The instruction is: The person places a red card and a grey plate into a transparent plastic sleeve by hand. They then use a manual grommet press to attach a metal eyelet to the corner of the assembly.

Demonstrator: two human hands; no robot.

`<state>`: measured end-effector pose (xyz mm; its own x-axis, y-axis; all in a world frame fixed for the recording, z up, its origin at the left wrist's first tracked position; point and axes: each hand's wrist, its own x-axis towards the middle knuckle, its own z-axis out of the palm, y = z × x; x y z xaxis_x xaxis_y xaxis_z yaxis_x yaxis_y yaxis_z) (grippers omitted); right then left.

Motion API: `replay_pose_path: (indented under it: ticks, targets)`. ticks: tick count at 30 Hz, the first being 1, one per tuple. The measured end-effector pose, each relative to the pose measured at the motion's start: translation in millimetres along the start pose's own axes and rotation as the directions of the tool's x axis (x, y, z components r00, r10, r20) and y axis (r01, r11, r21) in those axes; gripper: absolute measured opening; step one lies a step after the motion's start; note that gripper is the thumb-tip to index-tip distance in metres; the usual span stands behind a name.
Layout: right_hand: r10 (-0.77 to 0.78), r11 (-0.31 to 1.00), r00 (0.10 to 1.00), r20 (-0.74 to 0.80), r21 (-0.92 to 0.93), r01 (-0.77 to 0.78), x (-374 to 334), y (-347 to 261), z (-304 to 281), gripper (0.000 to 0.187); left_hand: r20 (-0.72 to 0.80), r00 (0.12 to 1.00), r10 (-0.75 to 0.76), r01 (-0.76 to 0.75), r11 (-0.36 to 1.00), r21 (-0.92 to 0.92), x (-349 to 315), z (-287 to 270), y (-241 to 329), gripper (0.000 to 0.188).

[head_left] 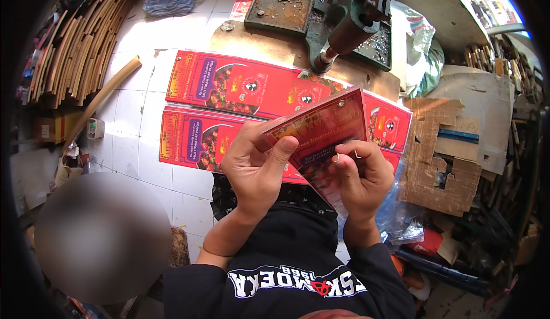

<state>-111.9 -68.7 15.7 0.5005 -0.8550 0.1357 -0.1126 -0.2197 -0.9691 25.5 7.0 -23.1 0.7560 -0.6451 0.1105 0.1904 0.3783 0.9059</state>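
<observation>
Far to the left, a stack of long wooden strips (80, 38) leans along the white tiled floor (143, 170), and a single curved strip (103, 98) lies loose beside it. Two long red printed cards (229, 84) lie flat on the floor, one above the other, reaching under the hands. The left hand (255, 167) has its grip closed on the left edge of a red printed card stack (326, 133), thumb on the upper face and fingers folded under, holding it tilted above the lap. The right hand (361, 178) pinches the lower right part of the same stack with thumb and forefinger, and a small bent metal piece, perhaps a wire hook or staple, shows at its fingertips; what it is cannot be made out for sure. The cards look thin, light and glossy, so probably somewhat slippery and easily creased; an edge pinch near a corner, as now, seems the safest hold. Beyond them stands a green metal press (355, 15) over a rusty parts tray (281, 7), with torn cardboard (441, 158) further right.
</observation>
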Motion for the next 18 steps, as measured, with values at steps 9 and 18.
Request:
replay_pose_path:
  ticks: [9,18]
  targets:
    - [0.166,0.948,0.986,0.015,0.273,-0.164,1,6,5,0.008,0.011,0.999,0.051,-0.053,0.973,0.225,13,-8,-2,0.012]
    - [0.115,0.879,0.991,0.071,0.457,-0.135,0,7,8,0.014,0.024,1.0,0.001,-0.004,0.988,0.152,16,-10,-5,0.012]
